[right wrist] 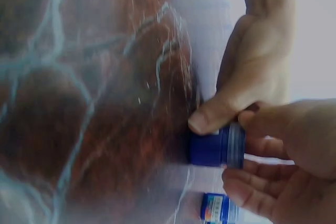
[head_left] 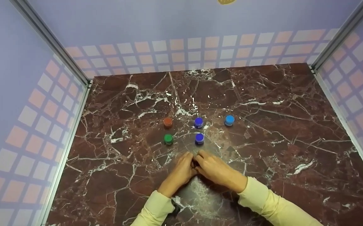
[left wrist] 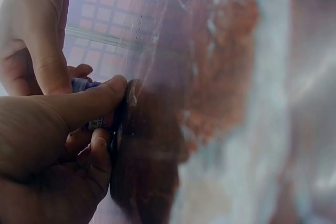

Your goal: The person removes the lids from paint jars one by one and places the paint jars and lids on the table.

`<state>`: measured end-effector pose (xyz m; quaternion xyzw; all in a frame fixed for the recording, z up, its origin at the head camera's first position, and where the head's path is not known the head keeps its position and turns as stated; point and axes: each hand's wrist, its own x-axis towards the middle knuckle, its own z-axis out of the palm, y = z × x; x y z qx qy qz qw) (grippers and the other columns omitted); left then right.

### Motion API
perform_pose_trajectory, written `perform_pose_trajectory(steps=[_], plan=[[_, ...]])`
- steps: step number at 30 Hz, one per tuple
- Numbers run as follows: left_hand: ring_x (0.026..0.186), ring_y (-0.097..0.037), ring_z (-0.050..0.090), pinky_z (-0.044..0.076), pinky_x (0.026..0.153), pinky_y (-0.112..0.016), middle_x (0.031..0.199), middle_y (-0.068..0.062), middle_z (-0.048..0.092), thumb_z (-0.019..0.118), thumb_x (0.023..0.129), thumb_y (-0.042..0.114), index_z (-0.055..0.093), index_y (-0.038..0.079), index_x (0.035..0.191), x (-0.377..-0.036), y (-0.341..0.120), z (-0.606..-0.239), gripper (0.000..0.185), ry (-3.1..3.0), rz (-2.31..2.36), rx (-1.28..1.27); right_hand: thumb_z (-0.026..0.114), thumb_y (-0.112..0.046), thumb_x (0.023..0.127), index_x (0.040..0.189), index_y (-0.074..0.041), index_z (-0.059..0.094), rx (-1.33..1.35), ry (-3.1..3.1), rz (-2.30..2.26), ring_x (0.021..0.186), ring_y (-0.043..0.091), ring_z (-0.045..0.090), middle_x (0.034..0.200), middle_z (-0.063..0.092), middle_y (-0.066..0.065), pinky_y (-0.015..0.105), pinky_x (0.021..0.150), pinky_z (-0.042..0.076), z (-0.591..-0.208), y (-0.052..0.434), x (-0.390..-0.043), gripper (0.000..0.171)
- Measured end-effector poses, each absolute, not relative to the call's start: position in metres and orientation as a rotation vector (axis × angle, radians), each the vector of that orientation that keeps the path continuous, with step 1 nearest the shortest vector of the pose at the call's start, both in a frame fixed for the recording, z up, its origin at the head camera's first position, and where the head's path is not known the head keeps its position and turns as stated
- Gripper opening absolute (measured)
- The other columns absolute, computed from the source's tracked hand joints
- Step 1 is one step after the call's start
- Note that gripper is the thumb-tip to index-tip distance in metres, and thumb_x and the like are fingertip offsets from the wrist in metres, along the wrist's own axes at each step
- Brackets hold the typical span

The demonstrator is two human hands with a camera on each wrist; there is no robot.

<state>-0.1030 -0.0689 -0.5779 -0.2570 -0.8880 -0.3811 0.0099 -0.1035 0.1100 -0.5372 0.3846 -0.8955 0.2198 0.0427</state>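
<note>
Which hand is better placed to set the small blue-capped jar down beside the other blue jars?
Probably the right hand: its fingers curl round the small blue-capped jar, and it lies nearer the two blue jars. The left hand pinches it too, further left.

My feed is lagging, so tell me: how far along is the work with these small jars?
Five small jars already stand in rows on the marble table: orange jar, green jar, two dark blue jars, light blue jar. In hand: left hand and right hand together grip another blue jar. One spot under the light blue jar looks unfilled.
</note>
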Motion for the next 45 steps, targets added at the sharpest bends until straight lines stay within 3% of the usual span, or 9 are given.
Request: perform_pose_trajectory(steps=[10,21,28,31,35,38,42,45], plan=[[0.098,-0.031,0.06,0.048,0.089,-0.046,0.096,-0.009,0.058,0.085,0.079,0.02,0.057,0.003,0.102,-0.101,-0.069,-0.575,0.04,-2.828,-1.092,-0.784,0.076,-0.008,0.09,0.11,-0.001,0.07,1.429,-2.661,0.703,0.105,0.026,0.063,0.113,0.064,0.01,0.037,0.097,0.053,-0.533,0.121,-0.112,0.021],[0.089,-0.027,0.06,0.05,0.083,-0.044,0.094,-0.006,0.058,0.088,0.079,0.019,0.058,0.005,0.098,-0.102,-0.068,-0.575,0.038,-2.858,-1.183,-0.735,0.076,0.002,0.085,0.112,-0.003,0.075,1.516,-2.55,0.781,0.111,0.027,0.062,0.118,0.07,0.008,0.039,0.103,0.049,-0.539,0.126,-0.114,0.028],[0.084,-0.022,0.057,0.05,0.079,-0.04,0.09,-0.004,0.056,0.088,0.079,0.017,0.06,0.003,0.102,-0.103,-0.068,-0.576,0.039,-2.849,-1.216,-0.74,0.074,0.002,0.086,0.117,-0.003,0.074,1.431,-2.546,1.003,0.123,0.032,0.06,0.131,0.068,0.014,0.046,0.107,0.046,-0.54,0.137,-0.115,0.031],[0.081,-0.019,0.053,0.048,0.076,-0.036,0.087,-0.003,0.054,0.089,0.078,0.015,0.059,0.003,0.098,-0.103,-0.068,-0.575,0.039,-2.846,-1.25,-0.725,0.071,0.004,0.087,0.115,0.001,0.073,1.288,-2.567,1.132,0.119,0.032,0.063,0.128,0.067,0.019,0.044,0.103,0.051,-0.538,0.139,-0.115,0.028],[0.082,-0.017,0.053,0.048,0.076,-0.033,0.087,-0.002,0.054,0.09,0.077,0.012,0.059,0.003,0.096,-0.103,-0.068,-0.572,0.037,-2.853,-1.314,-0.699,0.068,0.008,0.089,0.107,0.006,0.073,0.941,-2.632,1.276,0.095,0.028,0.071,0.111,0.071,0.02,0.033,0.083,0.059,-0.537,0.136,-0.114,0.018],[0.083,-0.016,0.054,0.05,0.077,-0.032,0.089,-0.002,0.056,0.09,0.077,0.011,0.061,0.003,0.098,-0.102,-0.068,-0.572,0.036,-2.865,-1.344,-0.683,0.068,0.008,0.09,0.1,0.005,0.073,0.676,-2.667,1.289,0.078,0.022,0.069,0.095,0.072,0.014,0.029,0.068,0.059,-0.538,0.13,-0.113,0.011],[0.083,-0.017,0.055,0.05,0.078,-0.034,0.089,-0.002,0.055,0.089,0.077,0.012,0.061,0.003,0.099,-0.102,-0.067,-0.572,0.037,-2.879,-1.337,-0.676,0.07,0.003,0.09,0.095,0.002,0.073,0.495,-2.686,1.231,0.073,0.02,0.068,0.085,0.072,0.009,0.032,0.064,0.057,-0.539,0.121,-0.112,0.006],[0.084,-0.018,0.055,0.05,0.079,-0.036,0.089,-0.002,0.055,0.089,0.078,0.012,0.061,0.003,0.1,-0.102,-0.067,-0.573,0.037,-2.877,-1.326,-0.683,0.07,0.003,0.089,0.094,0.002,0.072,0.47,-2.693,1.159,0.075,0.024,0.071,0.086,0.073,0.012,0.036,0.066,0.059,-0.539,0.115,-0.108,0.006]])
